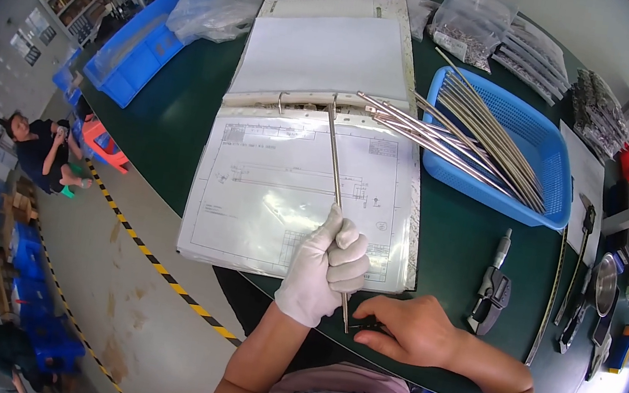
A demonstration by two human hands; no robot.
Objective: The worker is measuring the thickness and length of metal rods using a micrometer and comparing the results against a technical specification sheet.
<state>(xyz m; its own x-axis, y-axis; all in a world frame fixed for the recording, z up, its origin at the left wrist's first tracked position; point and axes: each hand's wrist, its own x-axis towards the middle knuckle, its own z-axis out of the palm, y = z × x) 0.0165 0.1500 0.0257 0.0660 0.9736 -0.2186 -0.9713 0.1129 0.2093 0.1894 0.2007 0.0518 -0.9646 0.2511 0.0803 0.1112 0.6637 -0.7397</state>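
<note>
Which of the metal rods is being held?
The single rod gripped in the white-gloved left hand, slanting over the printed drawing. The other rods rest in the light-blue basket, some jutting past its left rim.

The counter (pixel 447 251) is brightly and fairly evenly lit, with glare thrown off the plastic-covered drawing (pixel 272 211). Straight edges are bowed toward the blackened fisheye rim, where small details are softened, perhaps by lens blur.

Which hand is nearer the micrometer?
Right. The bare right hand is left of the micrometer and closer to the person's body, not touching it; the gloved left hand is farther left, gripping a metal rod.
</note>
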